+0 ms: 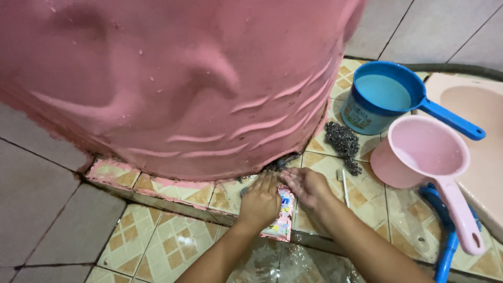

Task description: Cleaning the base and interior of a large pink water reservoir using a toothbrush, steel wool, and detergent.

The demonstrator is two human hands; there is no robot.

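A small pink sachet with a printed front lies on the tiled ledge below a big pink plastic tub. My left hand presses on the sachet's left part, fingers pointing toward the tub's base. My right hand rests on the sachet's upper right corner, fingers bent over it. Both hands touch the sachet; most of it is hidden under them.
A grey steel-wool scrubber lies on the tiles to the right. Behind it stands a blue dipper with water, and a pink dipper beside it. A pale basin sits at far right. Wet floor tiles lie below.
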